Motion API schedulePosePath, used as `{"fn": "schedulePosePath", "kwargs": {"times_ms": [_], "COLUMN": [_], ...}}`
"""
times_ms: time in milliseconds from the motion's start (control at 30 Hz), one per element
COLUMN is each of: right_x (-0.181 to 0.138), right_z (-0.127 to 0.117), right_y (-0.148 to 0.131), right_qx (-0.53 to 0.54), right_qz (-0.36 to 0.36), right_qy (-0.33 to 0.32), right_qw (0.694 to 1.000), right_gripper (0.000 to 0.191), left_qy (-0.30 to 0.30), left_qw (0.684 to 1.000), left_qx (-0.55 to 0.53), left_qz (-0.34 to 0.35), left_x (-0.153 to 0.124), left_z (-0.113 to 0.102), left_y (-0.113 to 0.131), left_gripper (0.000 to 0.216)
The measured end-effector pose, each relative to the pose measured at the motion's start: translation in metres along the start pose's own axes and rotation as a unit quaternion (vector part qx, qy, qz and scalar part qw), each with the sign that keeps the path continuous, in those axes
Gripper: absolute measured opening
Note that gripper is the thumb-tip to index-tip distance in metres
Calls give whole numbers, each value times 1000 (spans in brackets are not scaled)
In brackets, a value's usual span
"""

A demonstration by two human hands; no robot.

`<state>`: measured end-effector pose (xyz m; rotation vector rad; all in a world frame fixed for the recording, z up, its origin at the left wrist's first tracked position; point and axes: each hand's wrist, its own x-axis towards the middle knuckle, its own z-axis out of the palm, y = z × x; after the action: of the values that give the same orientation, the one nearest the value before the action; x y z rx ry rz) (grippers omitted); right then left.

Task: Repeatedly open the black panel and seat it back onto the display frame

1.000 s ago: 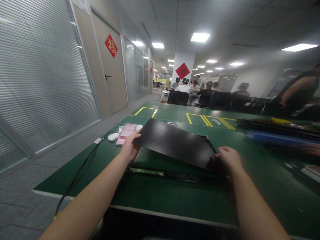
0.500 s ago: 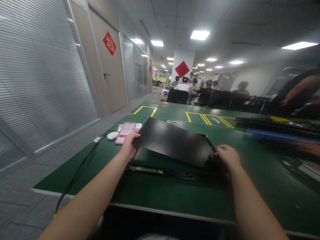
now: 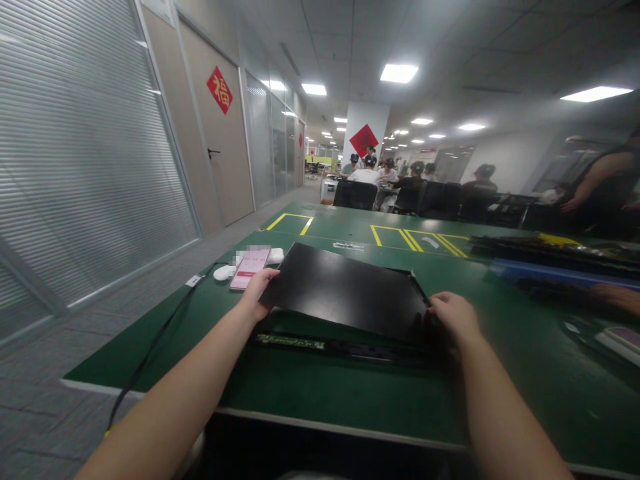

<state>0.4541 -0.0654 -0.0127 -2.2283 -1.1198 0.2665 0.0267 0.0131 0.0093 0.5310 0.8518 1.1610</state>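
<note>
A thin, dark display panel (image 3: 345,288) slants over a black frame (image 3: 410,275), its left side raised. My left hand (image 3: 256,293) is closed on the panel's left edge, thumb on top. At the right corner, my right hand (image 3: 454,313) is closed with its fingers pinched on the edge; whether it also grips the frame below cannot be made out. Under the panel's near edge, a strip of green circuit board (image 3: 290,342) shows along the frame's front.
A phone (image 3: 250,268) and white earbud-like pieces lie left of the panel on the green table (image 3: 360,393). A black cable (image 3: 160,330) crosses the left edge. Dark strips and a blue tray (image 3: 550,270) are at right, near another person's hand (image 3: 617,298).
The panel's raised left side has come down slightly, and my left hand has lowered with it. My right hand stays at the right corner.
</note>
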Motion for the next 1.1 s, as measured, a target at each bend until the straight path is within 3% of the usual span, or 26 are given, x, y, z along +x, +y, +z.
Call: {"fn": "schedulePosePath", "kwargs": {"times_ms": [267,867,1100], "right_x": [2,1,0], "right_z": [3,4,4], "right_y": [3,3,2], "right_qx": [29,-55,-76], "right_qz": [2,-28,-51], "right_qy": [6,1,9], "right_qw": [1000,998,996], "right_gripper": [19,33,31], "left_qy": [3,12,-20], "left_qw": [1000,1000,999], "left_qx": [5,14,24], "left_qz": [-10,-15,22], "left_x": [-1,-5,-5], "left_z": [-1,5,3], "left_y": [-1,0,0], "left_gripper": [28,26,36]}}
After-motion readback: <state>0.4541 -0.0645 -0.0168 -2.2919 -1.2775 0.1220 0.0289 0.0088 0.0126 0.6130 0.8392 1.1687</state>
